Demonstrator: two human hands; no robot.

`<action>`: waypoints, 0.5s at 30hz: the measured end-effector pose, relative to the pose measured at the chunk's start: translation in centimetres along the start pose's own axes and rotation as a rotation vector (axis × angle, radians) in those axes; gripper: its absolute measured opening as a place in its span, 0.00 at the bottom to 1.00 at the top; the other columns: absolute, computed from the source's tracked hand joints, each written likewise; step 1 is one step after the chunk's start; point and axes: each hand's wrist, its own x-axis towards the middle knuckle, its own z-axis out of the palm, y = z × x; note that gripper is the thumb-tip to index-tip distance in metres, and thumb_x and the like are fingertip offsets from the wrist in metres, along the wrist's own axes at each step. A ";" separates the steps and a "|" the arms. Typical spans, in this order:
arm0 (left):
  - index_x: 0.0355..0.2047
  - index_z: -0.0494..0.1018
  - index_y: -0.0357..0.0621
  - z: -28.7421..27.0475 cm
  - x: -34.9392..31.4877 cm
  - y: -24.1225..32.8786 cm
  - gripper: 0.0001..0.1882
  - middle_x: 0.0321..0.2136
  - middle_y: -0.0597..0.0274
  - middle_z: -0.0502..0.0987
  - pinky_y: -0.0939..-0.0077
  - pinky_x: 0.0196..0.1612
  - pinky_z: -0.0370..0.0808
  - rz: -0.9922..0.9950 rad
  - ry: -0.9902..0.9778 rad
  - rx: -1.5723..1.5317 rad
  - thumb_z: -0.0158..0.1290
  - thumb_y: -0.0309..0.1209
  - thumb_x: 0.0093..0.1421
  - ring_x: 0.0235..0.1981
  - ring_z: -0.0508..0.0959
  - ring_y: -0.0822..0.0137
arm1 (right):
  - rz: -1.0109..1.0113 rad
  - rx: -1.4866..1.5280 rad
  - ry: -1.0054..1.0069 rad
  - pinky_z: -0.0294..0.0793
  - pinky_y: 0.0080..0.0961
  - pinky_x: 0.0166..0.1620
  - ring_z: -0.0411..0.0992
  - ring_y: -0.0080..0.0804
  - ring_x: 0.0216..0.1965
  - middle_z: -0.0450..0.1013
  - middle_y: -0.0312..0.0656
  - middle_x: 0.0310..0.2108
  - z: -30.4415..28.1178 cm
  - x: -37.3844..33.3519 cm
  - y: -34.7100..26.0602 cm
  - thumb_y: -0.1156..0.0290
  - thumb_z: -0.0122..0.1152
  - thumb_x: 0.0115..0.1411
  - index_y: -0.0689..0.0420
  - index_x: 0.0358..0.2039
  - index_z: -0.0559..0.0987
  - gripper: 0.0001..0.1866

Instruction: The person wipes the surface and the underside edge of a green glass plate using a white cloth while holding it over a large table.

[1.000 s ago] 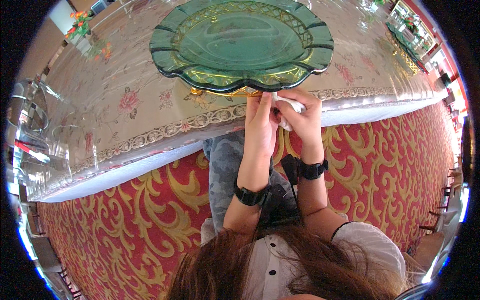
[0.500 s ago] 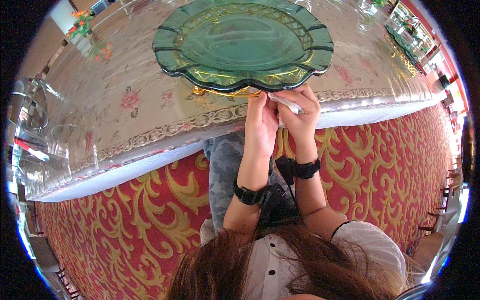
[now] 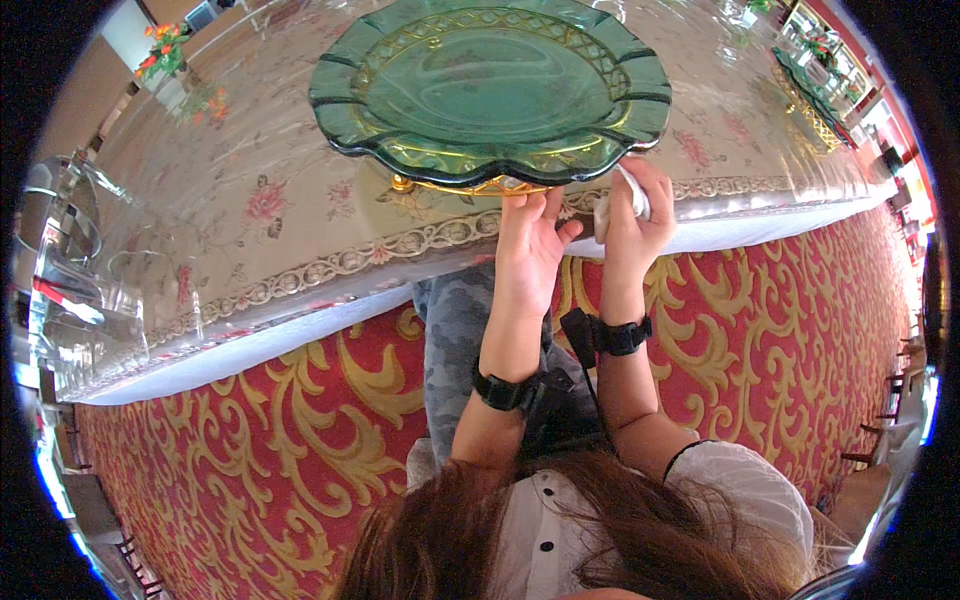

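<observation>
A large green glass plate with a scalloped rim rests on a gold openwork stand at the table's near side. My left hand is palm up at the front of the stand, thumb and fingers closing on its gold edge. The plate's rim partly hides those fingertips. To its right, my right hand pinches a crumpled white tissue just below the plate's front right rim. Whether the tissue touches the glass, I cannot tell.
A floral tablecloth under clear plastic covers the table. Glassware stands at the far left, near a vase of orange flowers. Another green plate on a gold stand sits at the right. Below lies red-and-gold carpet.
My right hand has moved right, away from my left hand, carrying the tissue along the plate's rim. My left hand stays at the stand's front, its fingers now more visible.
</observation>
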 end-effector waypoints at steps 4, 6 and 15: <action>0.47 0.68 0.56 -0.3 0.1 0.1 0.14 0.54 0.70 0.70 0.66 0.44 0.68 -0.012 -0.045 -0.026 0.49 0.36 0.61 0.58 0.65 0.70 | -0.088 -0.106 0.079 0.71 0.27 0.48 0.73 0.35 0.42 0.76 0.43 0.39 -0.3 0.7 0.5 0.85 0.58 0.49 0.61 0.36 0.81 0.13; 0.47 0.68 0.56 -0.5 0.1 0.1 0.14 0.54 0.69 0.70 0.65 0.45 0.68 -0.020 -0.057 -0.055 0.49 0.36 0.60 0.58 0.65 0.69 | -0.084 -0.157 0.032 0.72 0.27 0.47 0.74 0.35 0.41 0.76 0.44 0.40 -0.7 1.1 0.6 0.85 0.59 0.48 0.61 0.36 0.81 0.13; 0.48 0.68 0.55 -0.8 0.1 -0.1 0.16 0.54 0.68 0.70 0.64 0.45 0.67 0.003 -0.088 -0.078 0.50 0.36 0.60 0.58 0.64 0.69 | -0.110 -0.141 -0.058 0.73 0.27 0.44 0.75 0.35 0.39 0.77 0.43 0.36 0.4 -0.4 0.5 0.85 0.61 0.41 0.59 0.35 0.83 0.17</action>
